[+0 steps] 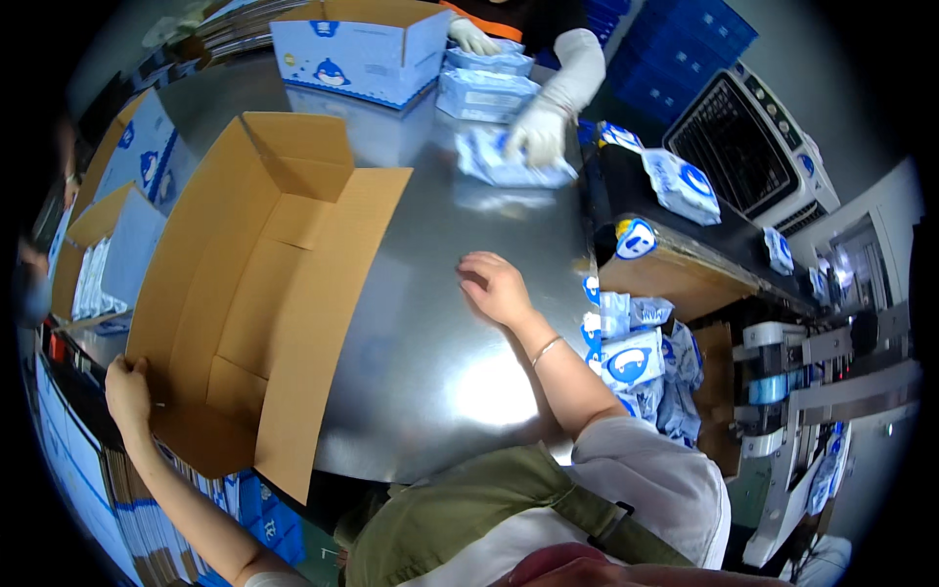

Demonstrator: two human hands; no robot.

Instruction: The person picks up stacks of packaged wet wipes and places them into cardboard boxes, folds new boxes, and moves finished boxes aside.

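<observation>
A large open cardboard carton [333, 323], brown inside with its flaps spread, lies in front of me on the left of the metal table [391, 401]. My left hand [128, 396] is closed on the carton's near left edge, the thumb inside the rim. Nothing shows inside the carton. My right hand [497, 289] is held over the middle of the table, empty, its fingers loosely bent and the thumb apart. Across from me a person's white-gloved hand [541, 132] rests on a blue and white soft packet [484, 161].
Stacked packets [489, 93] and a printed blue carton [342, 64] stand at the far side. On the right a dark conveyor [729, 245] carries packets, with a box of loose packets [636, 362] below it. More cartons [132, 235] stand at the left.
</observation>
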